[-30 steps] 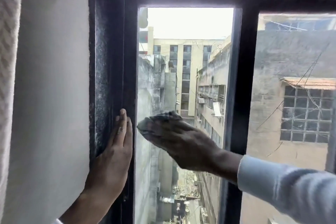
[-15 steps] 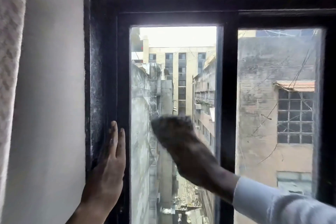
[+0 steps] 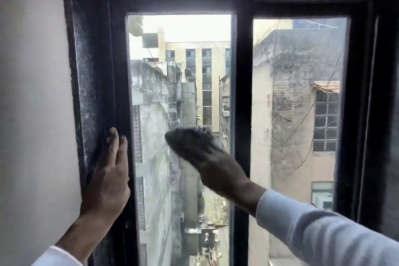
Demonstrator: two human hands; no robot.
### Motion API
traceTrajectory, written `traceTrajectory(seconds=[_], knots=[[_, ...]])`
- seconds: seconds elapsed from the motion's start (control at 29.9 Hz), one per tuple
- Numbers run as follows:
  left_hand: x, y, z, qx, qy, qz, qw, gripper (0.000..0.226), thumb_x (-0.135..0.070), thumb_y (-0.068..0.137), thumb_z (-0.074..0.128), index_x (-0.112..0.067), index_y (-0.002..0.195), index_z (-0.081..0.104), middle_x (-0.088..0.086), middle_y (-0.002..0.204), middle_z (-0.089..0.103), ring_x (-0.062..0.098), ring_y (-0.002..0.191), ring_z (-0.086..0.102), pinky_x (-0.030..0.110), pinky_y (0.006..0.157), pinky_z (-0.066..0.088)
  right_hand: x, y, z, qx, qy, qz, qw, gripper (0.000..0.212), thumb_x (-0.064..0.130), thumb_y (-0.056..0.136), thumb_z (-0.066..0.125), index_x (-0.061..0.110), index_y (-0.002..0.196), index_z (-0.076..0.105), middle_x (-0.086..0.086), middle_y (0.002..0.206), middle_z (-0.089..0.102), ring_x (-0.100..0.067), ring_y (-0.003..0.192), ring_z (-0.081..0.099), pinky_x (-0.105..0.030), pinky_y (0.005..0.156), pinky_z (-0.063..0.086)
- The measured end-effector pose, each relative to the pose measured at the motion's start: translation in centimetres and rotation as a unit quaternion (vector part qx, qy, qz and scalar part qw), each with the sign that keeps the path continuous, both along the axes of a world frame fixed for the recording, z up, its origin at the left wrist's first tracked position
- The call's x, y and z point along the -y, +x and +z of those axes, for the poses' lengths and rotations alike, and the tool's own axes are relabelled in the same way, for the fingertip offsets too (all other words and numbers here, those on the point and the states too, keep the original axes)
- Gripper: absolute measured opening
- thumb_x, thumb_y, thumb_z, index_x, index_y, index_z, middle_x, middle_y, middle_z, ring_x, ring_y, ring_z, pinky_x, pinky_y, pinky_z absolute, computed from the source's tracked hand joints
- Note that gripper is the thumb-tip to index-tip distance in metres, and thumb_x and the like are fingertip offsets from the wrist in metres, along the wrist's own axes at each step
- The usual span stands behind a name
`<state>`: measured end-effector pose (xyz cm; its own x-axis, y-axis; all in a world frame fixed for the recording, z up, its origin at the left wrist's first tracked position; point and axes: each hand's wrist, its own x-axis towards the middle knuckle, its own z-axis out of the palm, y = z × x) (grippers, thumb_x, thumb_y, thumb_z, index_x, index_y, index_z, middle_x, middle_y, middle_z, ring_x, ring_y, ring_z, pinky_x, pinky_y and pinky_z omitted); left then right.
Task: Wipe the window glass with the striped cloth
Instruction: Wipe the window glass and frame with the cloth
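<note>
Your right hand point(image 3: 207, 157) presses the cloth point(image 3: 200, 133) flat against the left pane point(image 3: 155, 127) about mid-height, right of its centre — both are blurred, and only a dark edge of cloth shows past your fingers. Your left hand point(image 3: 110, 177) lies open and flat, holding nothing, fingers up on the black frame point(image 3: 92, 84) beside the wall point(image 3: 34, 93).

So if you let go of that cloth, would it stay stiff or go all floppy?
Probably floppy: the cloth lies bunched and moulded under the right hand against the window glass. It likely weighs little, since flat fingers alone pin it there. Let go, it would probably slide down and fall.
</note>
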<state>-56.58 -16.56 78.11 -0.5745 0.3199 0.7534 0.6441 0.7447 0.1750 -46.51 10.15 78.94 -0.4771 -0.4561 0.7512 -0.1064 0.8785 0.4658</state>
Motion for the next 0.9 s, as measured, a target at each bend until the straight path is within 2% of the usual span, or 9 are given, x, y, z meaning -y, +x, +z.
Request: traceTrajectory(seconds=[0.1,0.2,0.3,0.43,0.5,0.6,0.74,0.8,0.9], knots=[[0.2,-0.3,0.1,0.012,0.043,-0.036,0.998,0.101,0.008,0.082,0.088,0.002,0.168,0.037,0.011,0.186,0.014,0.039,0.166,0.036,0.056,0.126,0.044,0.7,0.6,2.3,-0.095,-0.211,0.017,0.973,0.120,-0.038,0.084,0.037,0.022,0.186,0.018,0.000,0.197,0.011,-0.028,0.184,0.008,-0.055,0.140,0.042],[0.1,-0.3,0.5,0.006,0.071,-0.032,0.997,0.090,0.004,0.086,0.084,0.001,0.166,0.043,0.012,0.182,0.029,0.043,0.161,0.043,0.066,0.124,0.045,1.3,1.5,-6.7,-0.006,-0.055,0.000,0.998,0.102,-0.029,0.097,0.040,0.021,0.184,0.026,0.003,0.196,0.015,-0.023,0.184,0.006,-0.037,0.149,0.020],[-1.7,1.6,1.7,0.011,0.086,-0.033,0.996,0.088,-0.004,0.089,0.083,0.000,0.165,0.040,0.021,0.178,0.035,0.048,0.158,0.043,0.071,0.122,0.042,0.0,4.0,-14.5,0.095,0.090,0.003,0.991,0.058,0.007,0.120,0.051,0.028,0.174,0.052,0.010,0.184,0.048,-0.017,0.173,0.043,-0.037,0.137,0.045],[-6.1,5.2,5.1,-0.107,0.010,-0.147,0.983,0.085,-0.028,0.093,0.083,-0.014,0.166,0.042,0.008,0.182,0.031,0.031,0.169,0.030,0.069,0.122,0.037,-1.7,8.6,-16.2,0.109,0.087,-0.060,0.988,0.049,0.019,0.113,0.060,0.030,0.160,0.070,0.010,0.174,0.062,-0.015,0.163,0.059,-0.037,0.129,0.054],[-9.1,6.5,7.5,-0.176,-0.056,-0.195,0.963,0.095,-0.044,0.093,0.081,-0.020,0.172,0.034,0.001,0.186,0.021,0.019,0.172,0.019,0.053,0.127,0.028,-3.3,11.1,-14.2,0.024,0.013,-0.093,0.995,0.066,0.002,0.110,0.052,0.021,0.174,0.053,0.001,0.188,0.042,-0.026,0.175,0.042,-0.046,0.139,0.044],[-13.6,7.8,10.8,-0.242,-0.154,-0.199,0.937,0.116,-0.065,0.089,0.076,-0.020,0.178,0.015,-0.001,0.188,0.002,0.017,0.173,0.009,0.050,0.131,0.022,-8.6,13.7,-7.9,-0.114,-0.176,-0.140,0.968,0.101,-0.033,0.089,0.049,0.010,0.180,0.037,-0.010,0.193,0.028,-0.037,0.180,0.025,-0.064,0.144,0.029],[-16.9,8.2,11.9,-0.283,-0.208,-0.157,0.923,0.132,-0.082,0.083,0.066,-0.018,0.178,-0.001,-0.001,0.186,-0.010,0.016,0.173,0.003,0.049,0.131,0.016,-12.5,14.0,-4.1,-0.191,-0.442,-0.139,0.865,0.071,-0.004,0.110,0.050,0.006,0.179,0.038,-0.011,0.192,0.024,-0.034,0.180,0.025,-0.068,0.141,0.030],[-17.3,8.0,11.6,-0.300,-0.198,-0.153,0.920,0.133,-0.081,0.081,0.069,-0.016,0.178,0.006,0.000,0.187,-0.005,0.017,0.173,0.009,0.047,0.129,0.016,-11.3,11.8,-4.7,-0.153,-0.401,-0.114,0.896,0.074,0.012,0.114,0.052,0.014,0.184,0.026,0.000,0.197,0.010,-0.026,0.184,0.008,-0.063,0.146,0.020],[-17.4,7.5,11.4,-0.328,-0.182,-0.142,0.916,0.131,-0.081,0.077,0.068,-0.013,0.177,0.017,0.002,0.187,0.007,0.019,0.171,0.020,0.047,0.126,0.023,-11.8,9.4,-0.9,-0.098,-0.138,-0.076,0.983,0.076,0.011,0.114,0.056,0.019,0.184,0.027,0.003,0.197,0.014,-0.023,0.185,0.007,-0.050,0.150,0.013]])
